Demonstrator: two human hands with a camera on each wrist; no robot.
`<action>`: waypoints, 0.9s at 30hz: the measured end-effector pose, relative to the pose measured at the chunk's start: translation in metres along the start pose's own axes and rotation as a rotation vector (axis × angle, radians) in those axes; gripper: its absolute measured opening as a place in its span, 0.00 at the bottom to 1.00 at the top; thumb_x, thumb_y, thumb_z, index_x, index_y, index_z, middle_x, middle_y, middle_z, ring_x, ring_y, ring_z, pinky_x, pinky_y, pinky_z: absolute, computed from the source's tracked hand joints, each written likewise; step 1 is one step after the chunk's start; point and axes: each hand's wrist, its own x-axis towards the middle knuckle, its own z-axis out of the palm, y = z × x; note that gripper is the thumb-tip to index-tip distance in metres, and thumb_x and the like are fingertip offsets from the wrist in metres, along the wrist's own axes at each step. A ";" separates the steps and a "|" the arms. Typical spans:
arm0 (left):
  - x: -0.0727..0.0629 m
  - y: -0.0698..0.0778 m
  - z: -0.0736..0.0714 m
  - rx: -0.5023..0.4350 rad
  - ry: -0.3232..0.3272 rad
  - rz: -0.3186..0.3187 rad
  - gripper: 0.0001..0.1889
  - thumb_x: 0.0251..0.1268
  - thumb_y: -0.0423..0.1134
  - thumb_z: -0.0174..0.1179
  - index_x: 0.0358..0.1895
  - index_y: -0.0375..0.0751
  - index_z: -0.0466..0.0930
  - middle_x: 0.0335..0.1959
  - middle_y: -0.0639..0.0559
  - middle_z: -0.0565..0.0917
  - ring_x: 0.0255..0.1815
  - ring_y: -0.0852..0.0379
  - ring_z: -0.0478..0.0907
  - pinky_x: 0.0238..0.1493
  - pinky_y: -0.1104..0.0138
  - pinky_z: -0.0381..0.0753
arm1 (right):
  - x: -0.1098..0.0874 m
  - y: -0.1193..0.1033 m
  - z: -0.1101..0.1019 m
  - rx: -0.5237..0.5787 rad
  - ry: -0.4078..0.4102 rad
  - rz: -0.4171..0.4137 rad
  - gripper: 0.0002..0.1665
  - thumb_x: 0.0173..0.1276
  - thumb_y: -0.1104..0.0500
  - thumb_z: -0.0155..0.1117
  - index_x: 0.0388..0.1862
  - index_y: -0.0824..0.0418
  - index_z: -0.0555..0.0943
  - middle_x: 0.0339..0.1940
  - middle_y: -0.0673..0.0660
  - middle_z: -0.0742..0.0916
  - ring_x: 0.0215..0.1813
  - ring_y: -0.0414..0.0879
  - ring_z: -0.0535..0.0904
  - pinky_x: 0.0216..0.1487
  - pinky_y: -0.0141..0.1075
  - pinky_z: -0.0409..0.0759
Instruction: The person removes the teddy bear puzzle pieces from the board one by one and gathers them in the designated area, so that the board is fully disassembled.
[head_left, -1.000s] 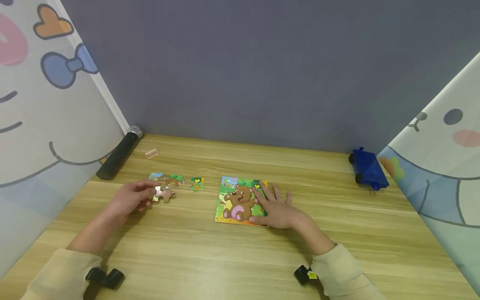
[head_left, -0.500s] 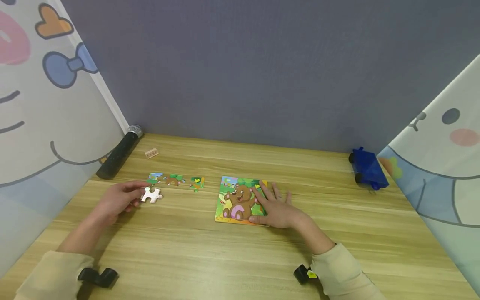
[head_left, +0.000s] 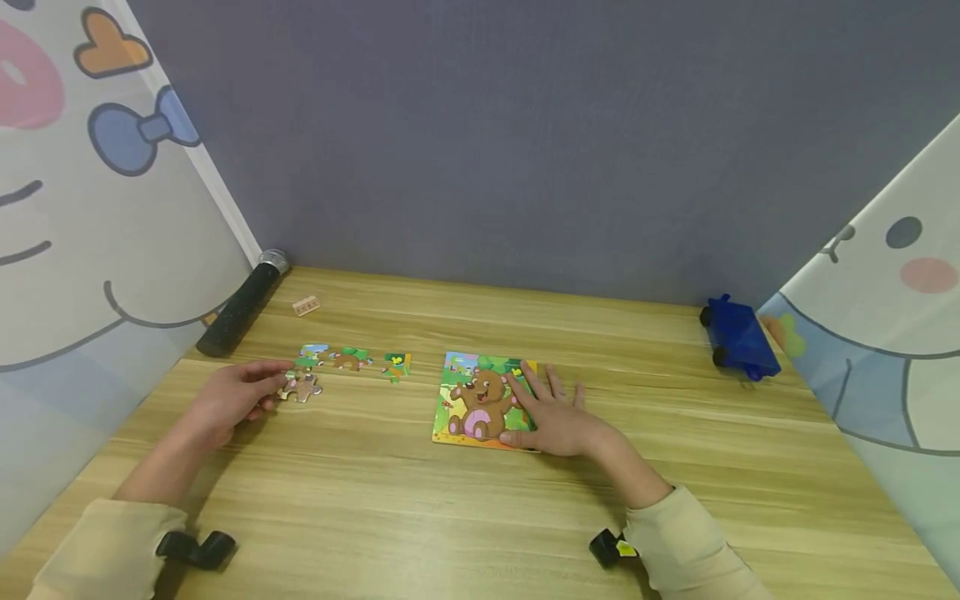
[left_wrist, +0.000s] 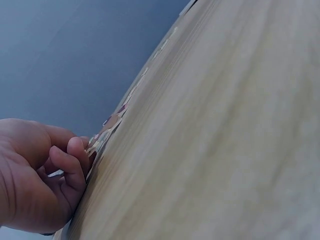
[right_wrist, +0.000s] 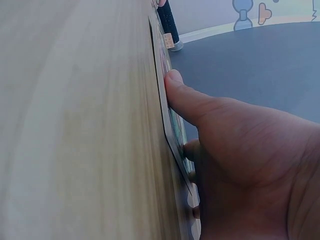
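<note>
At the left of the head view, my left hand pinches the edge of a brown jigsaw piece between thumb and fingers, at the table. Just behind it lie joined jigsaw pieces showing part of a brown bear. A separate corner section with a yellow bird sits to their right, apart from them. My right hand rests with spread fingers on the right side of a square bear picture, covering part of it. In the right wrist view the thumb lies on the picture's edge.
A black microphone leans along the left wall panel. Near it lies a small pink brick. A blue toy cart with black wheels stands at the right rear. A grey panel closes off the table's back.
My left hand has drawn the jigsaw piece left, away from the joined pieces. The piece's face looked white half a second ago and now shows brown. My right hand stays put.
</note>
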 end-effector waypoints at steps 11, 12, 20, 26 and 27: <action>0.002 0.005 0.008 -0.074 0.011 0.021 0.25 0.78 0.37 0.55 0.68 0.22 0.66 0.39 0.60 0.79 0.27 0.64 0.73 0.23 0.71 0.74 | 0.001 0.001 0.001 -0.005 0.000 0.002 0.56 0.70 0.28 0.56 0.85 0.49 0.44 0.84 0.57 0.39 0.80 0.66 0.26 0.65 0.77 0.28; 0.002 0.008 0.011 -0.093 -0.002 0.020 0.25 0.79 0.37 0.55 0.68 0.23 0.66 0.39 0.59 0.79 0.28 0.64 0.73 0.23 0.71 0.74 | 0.001 0.001 0.001 -0.003 -0.002 0.003 0.56 0.71 0.28 0.55 0.85 0.49 0.43 0.84 0.57 0.39 0.80 0.66 0.26 0.65 0.77 0.27; 0.000 0.030 0.044 -0.178 -0.107 0.013 0.23 0.78 0.38 0.55 0.68 0.26 0.67 0.41 0.50 0.76 0.30 0.61 0.73 0.25 0.71 0.73 | 0.000 0.001 0.001 0.006 -0.003 0.009 0.56 0.71 0.29 0.56 0.85 0.50 0.43 0.84 0.57 0.39 0.80 0.65 0.26 0.65 0.77 0.27; 0.000 0.041 0.066 -0.223 -0.188 0.033 0.22 0.77 0.38 0.57 0.65 0.28 0.70 0.47 0.48 0.74 0.30 0.59 0.72 0.26 0.70 0.71 | 0.000 0.001 0.002 0.004 0.009 0.001 0.57 0.71 0.29 0.55 0.85 0.51 0.43 0.84 0.57 0.39 0.80 0.66 0.26 0.65 0.78 0.27; 0.000 0.042 0.069 -0.224 -0.195 0.034 0.22 0.77 0.38 0.58 0.65 0.28 0.70 0.48 0.48 0.74 0.30 0.59 0.72 0.26 0.70 0.71 | 0.001 0.001 0.002 0.006 0.010 0.001 0.57 0.71 0.29 0.55 0.85 0.51 0.43 0.84 0.57 0.39 0.80 0.66 0.26 0.65 0.78 0.26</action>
